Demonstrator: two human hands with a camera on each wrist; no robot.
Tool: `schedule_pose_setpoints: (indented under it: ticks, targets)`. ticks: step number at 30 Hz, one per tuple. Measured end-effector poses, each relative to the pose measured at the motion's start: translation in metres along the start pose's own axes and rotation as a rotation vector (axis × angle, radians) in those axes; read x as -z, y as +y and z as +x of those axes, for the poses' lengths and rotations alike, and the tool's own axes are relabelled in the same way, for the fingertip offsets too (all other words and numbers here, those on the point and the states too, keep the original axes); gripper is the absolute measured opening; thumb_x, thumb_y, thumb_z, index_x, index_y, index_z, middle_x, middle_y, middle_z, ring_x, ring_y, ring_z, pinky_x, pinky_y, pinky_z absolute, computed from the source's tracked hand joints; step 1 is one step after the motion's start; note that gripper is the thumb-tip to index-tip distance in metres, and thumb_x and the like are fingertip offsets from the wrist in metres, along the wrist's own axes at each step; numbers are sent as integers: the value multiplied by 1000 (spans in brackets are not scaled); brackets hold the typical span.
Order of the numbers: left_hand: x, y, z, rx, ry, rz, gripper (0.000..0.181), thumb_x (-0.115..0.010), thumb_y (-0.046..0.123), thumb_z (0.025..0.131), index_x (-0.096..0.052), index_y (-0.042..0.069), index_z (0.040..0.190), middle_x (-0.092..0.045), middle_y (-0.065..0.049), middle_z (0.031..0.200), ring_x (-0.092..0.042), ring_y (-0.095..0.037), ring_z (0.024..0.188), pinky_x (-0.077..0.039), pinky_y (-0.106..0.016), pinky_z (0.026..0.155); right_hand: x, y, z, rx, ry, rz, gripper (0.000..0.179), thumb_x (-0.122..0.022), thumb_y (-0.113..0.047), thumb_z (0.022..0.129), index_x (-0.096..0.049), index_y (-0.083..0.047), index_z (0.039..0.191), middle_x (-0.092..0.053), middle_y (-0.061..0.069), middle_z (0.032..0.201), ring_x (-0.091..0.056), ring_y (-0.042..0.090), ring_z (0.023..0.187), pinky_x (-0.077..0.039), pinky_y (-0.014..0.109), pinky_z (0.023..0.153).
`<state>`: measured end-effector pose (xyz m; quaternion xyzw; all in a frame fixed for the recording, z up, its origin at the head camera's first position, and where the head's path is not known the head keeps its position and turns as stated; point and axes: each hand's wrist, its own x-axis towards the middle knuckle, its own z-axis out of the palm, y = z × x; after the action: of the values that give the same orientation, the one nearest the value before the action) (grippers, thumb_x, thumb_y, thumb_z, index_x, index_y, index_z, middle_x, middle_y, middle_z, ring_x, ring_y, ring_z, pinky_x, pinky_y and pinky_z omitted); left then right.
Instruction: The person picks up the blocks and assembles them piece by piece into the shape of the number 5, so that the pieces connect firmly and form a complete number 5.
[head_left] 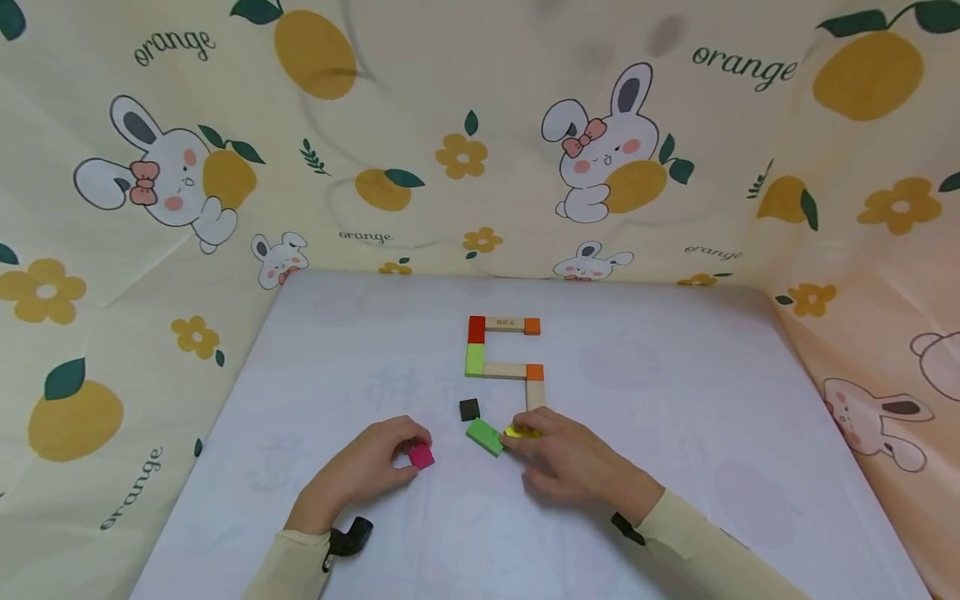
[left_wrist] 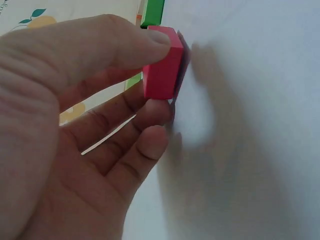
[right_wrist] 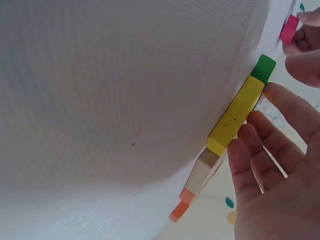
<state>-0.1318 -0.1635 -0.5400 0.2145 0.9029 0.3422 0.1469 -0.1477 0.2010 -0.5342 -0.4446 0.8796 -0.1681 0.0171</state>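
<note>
My left hand (head_left: 367, 462) pinches a pink block (head_left: 422, 455); in the left wrist view the thumb lies on one side of it and fingertips on the other. With its fingertips my right hand (head_left: 573, 458) touches the side of a yellow block (right_wrist: 236, 115). In the right wrist view its thumb stays apart from that block. The yellow block lies at the lower end of a plain wooden block (head_left: 535, 395), and the hand partly covers it in the head view. Just left of the right fingers lies a green block (head_left: 483, 437), with a black block (head_left: 469, 409) above it.
Beyond the hands, a red block (head_left: 477, 330), a light green block (head_left: 475, 360), wooden blocks (head_left: 505, 371) and orange blocks (head_left: 532, 327) form an angular line. They lie flat on a white tabletop (head_left: 675, 400). Patterned cloth (head_left: 495, 192) surrounds it at the back and sides.
</note>
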Motion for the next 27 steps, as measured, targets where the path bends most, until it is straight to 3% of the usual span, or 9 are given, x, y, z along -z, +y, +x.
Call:
schedule_pose_setpoints:
  ticks: [4, 10, 19, 27]
  targets:
    - [7, -2, 8, 19, 29, -17, 42, -84, 7, 93, -71, 15, 132, -66, 11, 115, -61, -15, 102, -57, -37, 92, 1, 0, 0, -6, -8, 1, 51, -74, -20, 95, -71, -14, 145, -63, 7, 139, -54, 23, 133, -53, 42, 106]
    - [19, -9, 27, 8, 77, -14, 37, -83, 6, 92, -74, 17, 126, -66, 11, 108, -60, -20, 98, -54, -37, 86, 1, 1, -1, 4, -4, -2, 52, -75, -19, 94, -71, -13, 145, -63, 7, 139, -54, 23, 133, -52, 42, 108]
    - [31, -10, 56, -10, 76, -13, 37, -81, 7, 93, -75, 16, 128, -68, 9, 110, -60, -20, 100, -55, -39, 87, 1, -1, 1, 2, -13, -8, 52, -75, -21, 94, -71, -14, 145, -64, 7, 139, -55, 23, 131, -52, 42, 107]
    - [31, -8, 82, -15, 68, -40, 33, -82, 12, 96, -76, 20, 127, -68, 8, 110, -60, -22, 99, -54, -40, 86, 2, -2, 2, -41, -45, 13, 51, -75, -24, 96, -71, -18, 146, -62, 4, 140, -54, 21, 132, -52, 41, 108]
